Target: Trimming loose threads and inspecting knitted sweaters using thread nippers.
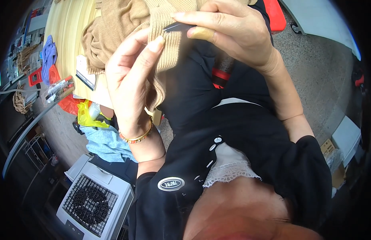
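Note:
A tan ribbed knit garment (169,50) is stretched up between my hands, its bulk heaped on the table to the left. My left hand (131,70) pinches the ribbed band between thumb and fingers. In my right hand (239,34) a small dark pointed tool (178,27) is gripped between thumb and forefinger. Its tip touches the ribbing just above my left thumb. Whether it is tweezers or thread snips I cannot tell. A yellowish cover (202,33) wraps my right thumb. Around my left wrist sits a beaded bracelet (136,138).
The pale wooden table (65,28) lies to the left. Beside it are a clear plastic container (57,90), a yellow bag (89,116) and blue cloth (107,142). A white fan unit (93,200) stands at lower left. A red stool (274,16) is at upper right.

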